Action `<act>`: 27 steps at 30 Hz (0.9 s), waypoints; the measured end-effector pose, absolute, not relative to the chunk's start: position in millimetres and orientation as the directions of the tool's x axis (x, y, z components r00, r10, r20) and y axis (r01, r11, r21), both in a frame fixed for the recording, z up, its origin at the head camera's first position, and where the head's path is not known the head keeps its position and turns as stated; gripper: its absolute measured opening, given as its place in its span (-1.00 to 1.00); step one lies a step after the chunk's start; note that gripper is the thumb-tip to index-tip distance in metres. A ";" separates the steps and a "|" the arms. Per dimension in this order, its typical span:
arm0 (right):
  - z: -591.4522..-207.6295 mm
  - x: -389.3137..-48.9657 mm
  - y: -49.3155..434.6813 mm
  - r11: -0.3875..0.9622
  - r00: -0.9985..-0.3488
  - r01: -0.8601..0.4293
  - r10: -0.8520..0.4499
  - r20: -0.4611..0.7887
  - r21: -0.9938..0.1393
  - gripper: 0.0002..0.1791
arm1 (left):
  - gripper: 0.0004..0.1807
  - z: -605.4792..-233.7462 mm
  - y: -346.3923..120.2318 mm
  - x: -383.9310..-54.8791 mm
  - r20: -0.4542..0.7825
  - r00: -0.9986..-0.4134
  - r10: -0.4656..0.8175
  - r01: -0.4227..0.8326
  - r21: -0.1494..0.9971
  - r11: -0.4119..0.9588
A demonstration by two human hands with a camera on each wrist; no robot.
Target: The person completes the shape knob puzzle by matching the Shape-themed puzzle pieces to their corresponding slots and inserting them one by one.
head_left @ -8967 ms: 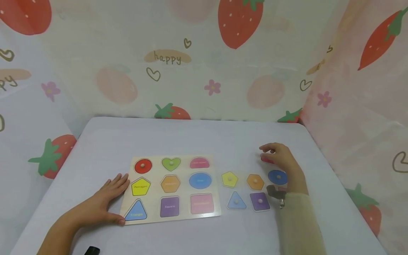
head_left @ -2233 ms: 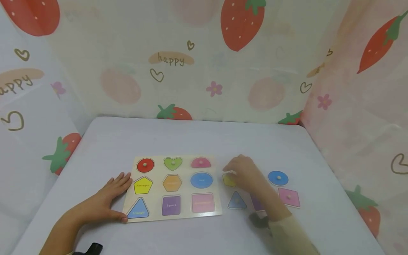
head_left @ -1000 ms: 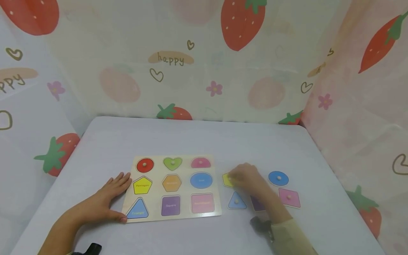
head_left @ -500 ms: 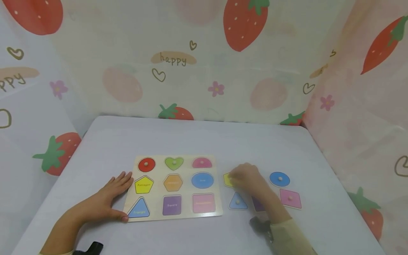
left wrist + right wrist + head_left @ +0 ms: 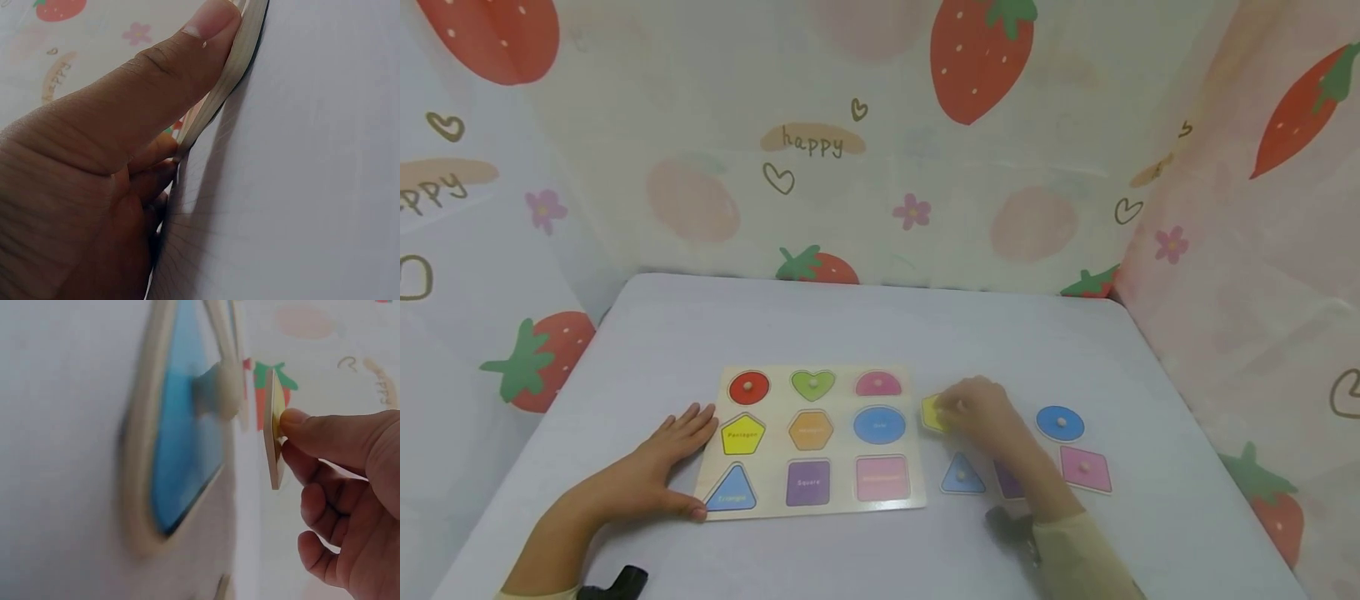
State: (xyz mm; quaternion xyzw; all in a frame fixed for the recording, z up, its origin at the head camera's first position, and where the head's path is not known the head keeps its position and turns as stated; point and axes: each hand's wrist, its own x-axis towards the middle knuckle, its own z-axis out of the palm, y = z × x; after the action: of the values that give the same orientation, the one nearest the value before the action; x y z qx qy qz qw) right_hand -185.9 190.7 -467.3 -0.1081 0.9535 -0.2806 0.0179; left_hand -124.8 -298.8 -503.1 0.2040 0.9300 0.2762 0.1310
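In the head view my left hand rests at the left edge of the wooden shape puzzle board, fingers straight and spread, thumb at the near corner. The left wrist view shows the thumb along the board's edge. My right hand pinches the knob of a yellow pentagon puzzle piece just right of the board. In the right wrist view this pentagon stands clear of the table, its knob hidden between thumb and index finger. A blue triangle piece lies below that hand.
A blue oval piece and a pink four-sided piece lie to the right. A purple square piece is partly under the forearm. Knobbed circle, heart and half-round sit in the board's back row.
Since the oldest frame, the red-pink half-round piece has gone from the back right into the board. My right hand has moved to the pentagon and raised it slightly. The left hand stays put.
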 end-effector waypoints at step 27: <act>-431.6 -213.5 79.8 0.680 -0.938 -0.331 -0.312 0.151 -0.654 -0.79 | 0.40 -499.6 -300.3 -123.4 -0.124 -0.879 0.461 0.307 0.592 0.745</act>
State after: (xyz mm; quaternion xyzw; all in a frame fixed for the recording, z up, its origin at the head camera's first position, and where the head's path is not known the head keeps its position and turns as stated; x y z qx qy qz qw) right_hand -213.5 79.8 -431.6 -0.1755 0.9164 -0.3595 -0.0137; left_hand -123.4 -300.3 -499.6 0.2076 0.9246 0.2907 0.1323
